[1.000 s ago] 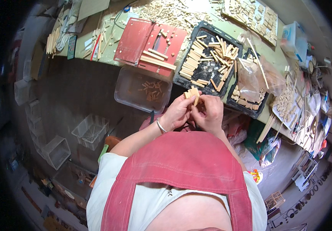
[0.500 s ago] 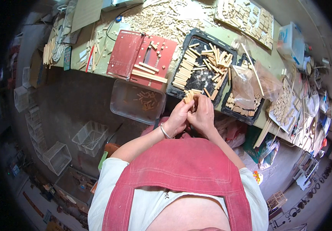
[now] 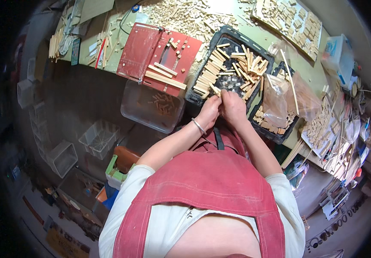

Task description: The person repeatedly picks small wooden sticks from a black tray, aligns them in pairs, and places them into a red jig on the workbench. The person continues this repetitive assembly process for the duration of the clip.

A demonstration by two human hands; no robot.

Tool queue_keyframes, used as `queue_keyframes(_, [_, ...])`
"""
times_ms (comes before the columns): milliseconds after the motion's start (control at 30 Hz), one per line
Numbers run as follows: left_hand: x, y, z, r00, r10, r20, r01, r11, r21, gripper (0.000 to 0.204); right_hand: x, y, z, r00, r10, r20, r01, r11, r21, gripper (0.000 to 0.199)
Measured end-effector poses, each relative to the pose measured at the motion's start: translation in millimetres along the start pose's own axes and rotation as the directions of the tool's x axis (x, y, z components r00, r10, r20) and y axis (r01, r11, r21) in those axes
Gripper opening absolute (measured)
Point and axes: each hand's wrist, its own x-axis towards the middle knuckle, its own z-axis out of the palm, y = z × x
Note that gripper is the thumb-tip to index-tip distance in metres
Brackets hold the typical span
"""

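My left hand [image 3: 209, 111] and my right hand [image 3: 234, 107] meet at the near edge of a black plastic tray [image 3: 193, 98]. Pale wooden sticks [image 3: 215, 89] poke up from between my closed fingers; their lower ends are hidden. How the grip is shared between the hands is partly covered. Inside the tray, a row of short wooden sticks [image 3: 210, 71] lies along the left side. A looser heap of sticks [image 3: 254, 64] fills its right side, with small dark and pale bits on the floor between.
Left of the tray sits a red metal plate [image 3: 136, 53] with a slot, carrying longer strips and small blocks. Below its edge is a clear plastic bin [image 3: 129, 109]. A second black tray [image 3: 277, 138] with blocks and plastic bags stands right. Offcuts [image 3: 181, 15] cover the table's back.
Both hands have moved forward and slightly right, up to the tray's near edge, with the wooden sticks still in them. The view has shifted a little.
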Motion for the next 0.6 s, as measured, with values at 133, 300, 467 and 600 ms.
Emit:
queue_keyframes(133, [15, -7, 5, 1.000, 0.003, 0.001, -0.003, 1.000, 0.018, 0.021, -9, 20, 13, 0.999, 0.006, -0.051, -0.005, 1.000, 0.026, 0.033])
queue_keyframes(300, [0, 2, 10, 0.995, -0.096, -0.037, 0.103, 0.944, 0.312, 0.021, -16, 53, 31, 0.994, 0.064, -0.085, -0.056, 0.994, 0.099, 0.034])
queue_keyframes(467, [-39, 46, -8, 0.804, 0.584, 0.107, -0.235, 0.147, 0.961, 0.018, -7, 51, 35, 0.999, -0.026, -0.033, 0.031, 0.987, 0.159, 0.032])
queue_keyframes(600, [-44, 65, -31, 0.770, 0.615, 0.169, -0.106, -0.138, 0.985, 0.024, 0, 45, 26, 0.995, -0.087, -0.048, 0.094, 0.978, 0.189, 0.032])
